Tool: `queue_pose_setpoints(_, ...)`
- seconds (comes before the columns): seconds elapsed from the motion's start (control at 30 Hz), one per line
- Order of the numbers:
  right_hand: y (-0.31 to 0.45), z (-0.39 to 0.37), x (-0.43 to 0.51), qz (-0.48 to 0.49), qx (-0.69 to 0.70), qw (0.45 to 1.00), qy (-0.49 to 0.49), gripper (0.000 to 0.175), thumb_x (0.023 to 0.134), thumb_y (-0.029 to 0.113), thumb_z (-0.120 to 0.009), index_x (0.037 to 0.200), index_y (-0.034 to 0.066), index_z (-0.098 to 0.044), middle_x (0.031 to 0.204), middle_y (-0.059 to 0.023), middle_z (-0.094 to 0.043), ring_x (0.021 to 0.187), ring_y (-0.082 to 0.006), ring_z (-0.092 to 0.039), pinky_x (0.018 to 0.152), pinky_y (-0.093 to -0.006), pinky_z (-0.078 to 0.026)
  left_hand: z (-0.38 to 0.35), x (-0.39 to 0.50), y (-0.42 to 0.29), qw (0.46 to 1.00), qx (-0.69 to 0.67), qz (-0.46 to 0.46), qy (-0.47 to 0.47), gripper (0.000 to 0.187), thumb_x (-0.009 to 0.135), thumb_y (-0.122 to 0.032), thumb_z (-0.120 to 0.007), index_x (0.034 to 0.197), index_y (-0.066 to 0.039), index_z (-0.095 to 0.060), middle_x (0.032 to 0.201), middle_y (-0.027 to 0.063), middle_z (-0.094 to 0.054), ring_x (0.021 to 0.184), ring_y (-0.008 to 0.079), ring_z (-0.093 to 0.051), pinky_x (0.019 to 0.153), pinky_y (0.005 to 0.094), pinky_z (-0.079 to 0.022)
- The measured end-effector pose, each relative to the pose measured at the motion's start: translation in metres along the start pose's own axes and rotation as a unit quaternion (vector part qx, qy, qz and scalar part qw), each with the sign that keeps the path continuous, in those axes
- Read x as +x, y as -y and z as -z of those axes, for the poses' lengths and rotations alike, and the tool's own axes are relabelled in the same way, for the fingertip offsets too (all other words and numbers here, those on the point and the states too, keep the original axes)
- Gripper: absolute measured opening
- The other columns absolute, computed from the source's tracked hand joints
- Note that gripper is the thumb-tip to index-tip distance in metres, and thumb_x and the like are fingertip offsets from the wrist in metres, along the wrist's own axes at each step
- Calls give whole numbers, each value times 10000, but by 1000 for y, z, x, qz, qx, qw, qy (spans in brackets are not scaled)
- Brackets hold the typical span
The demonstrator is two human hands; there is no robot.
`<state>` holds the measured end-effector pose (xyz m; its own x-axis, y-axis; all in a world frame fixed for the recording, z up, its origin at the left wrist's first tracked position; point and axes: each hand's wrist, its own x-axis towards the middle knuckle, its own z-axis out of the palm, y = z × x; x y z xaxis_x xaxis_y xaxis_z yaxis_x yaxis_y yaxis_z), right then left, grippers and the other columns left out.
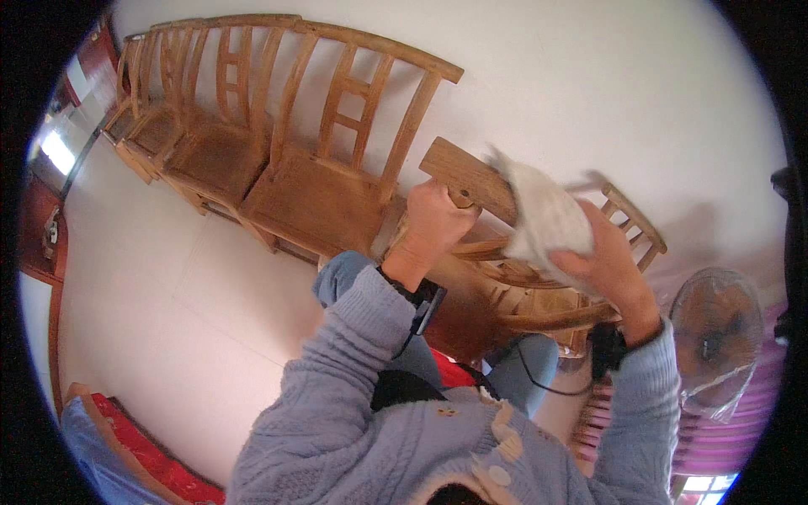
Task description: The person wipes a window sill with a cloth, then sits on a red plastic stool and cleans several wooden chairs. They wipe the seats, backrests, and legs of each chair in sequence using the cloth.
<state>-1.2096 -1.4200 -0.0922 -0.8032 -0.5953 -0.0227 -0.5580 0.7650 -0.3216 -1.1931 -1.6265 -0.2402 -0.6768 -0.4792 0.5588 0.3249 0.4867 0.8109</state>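
A wooden chair stands before me, its seat between my knees and its top rail raised towards me. My left hand is closed around the backrest just beneath the rail's left part. A dark round spot marks the wood beside its knuckles. Over the rail's right part lies a whitish cloth, blurred at its edges. My right hand grips this cloth against the wood, with thumb and fingers on either side. The cloth hides the rail's right end.
Several wooden chairs stand in a row along the white wall. Another chair back shows behind my right hand. A fan stands at the right by purple striped material. Red and blue fabric lies at lower left.
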Motion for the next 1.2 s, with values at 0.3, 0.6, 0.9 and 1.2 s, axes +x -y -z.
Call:
queue_pose_setpoints(0.3,-34,-15,-46,61,-221,958,-171,683,575,274,-755,1168,54,-497,1082,-151,-557,1000,-332,-540,870,-419,-418,-2,-6,4,997,-37,63,36,194,593,-149,-705,709,-11,-636,690,171,-627,661,341,-623,557,380,-488)
queue_pose_setpoints(0.6,96,-80,64,175,-231,911,-294,363,723,183,-579,1076,118,-520,966,-72,-531,856,-227,-550,738,-360,-419,-51,-7,2,940,-336,25,-59,537,863,-236,-524,1324,-93,-288,1329,118,-391,1220,243,-374,1003,368,-335)
queue_pose_setpoints(0.9,-37,-28,-61,85,-195,942,-262,642,529,172,-774,1126,132,-544,1092,-81,-554,985,-257,-536,834,-404,-416,-3,-2,3,993,-75,87,25,283,682,9,-697,943,38,-593,916,87,-637,827,161,-604,761,285,-472)
queue_pose_setpoints(1.2,-76,-25,-100,-23,-231,924,-303,729,489,141,-761,1174,105,-515,1126,-100,-528,1045,-291,-493,896,-455,-361,-6,-5,15,990,-108,88,-16,328,677,-6,-704,976,48,-582,951,80,-621,864,159,-580,803,288,-452)
